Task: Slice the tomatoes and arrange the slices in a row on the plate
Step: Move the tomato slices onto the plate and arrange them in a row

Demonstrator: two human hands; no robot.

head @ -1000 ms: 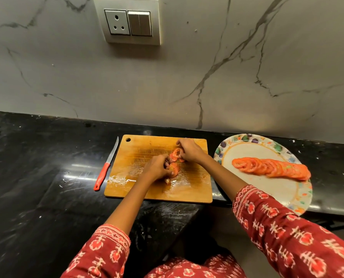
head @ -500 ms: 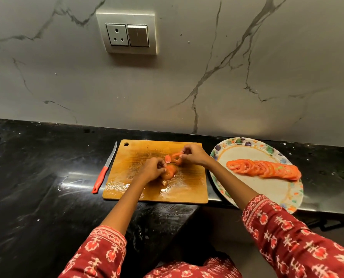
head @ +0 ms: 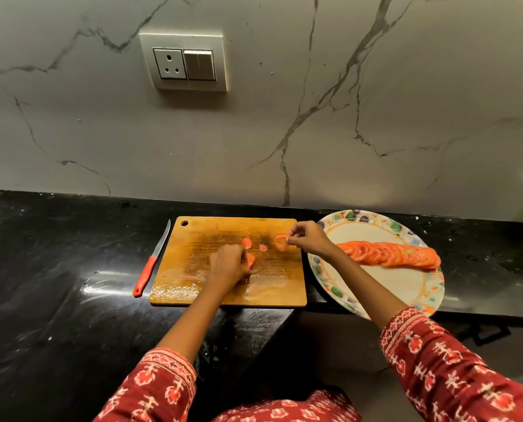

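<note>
A person works over a wet wooden cutting board (head: 229, 263) on a dark surface (head: 56, 300), moving cut tomato to a patterned plate (head: 406, 287) at the board's three o'clock. The right hand (head: 307, 240) pinches a single tomato slice (head: 281, 242) between fingertips, lifted just above the board's upper right part. The left hand (head: 228, 264) is curled around the remaining tomato pieces (head: 250, 259) near the board's middle; how firmly it grips cannot be told. Two loose bits (head: 247, 242) lie on the board at about twelve o'clock of that hand. On the plate, a row of overlapping slices (head: 391, 254) runs from nine o'clock toward three o'clock. The red-handled knife (head: 150, 263) lies on the surface just beside the board's nine o'clock edge. The thin, juicy slice, held only by its rim, could tear or slip on its way across. Set down carelessly, it might nudge the row out of line. The plate's near edge appears to overhang the surface, so a press there could tip it.
</note>
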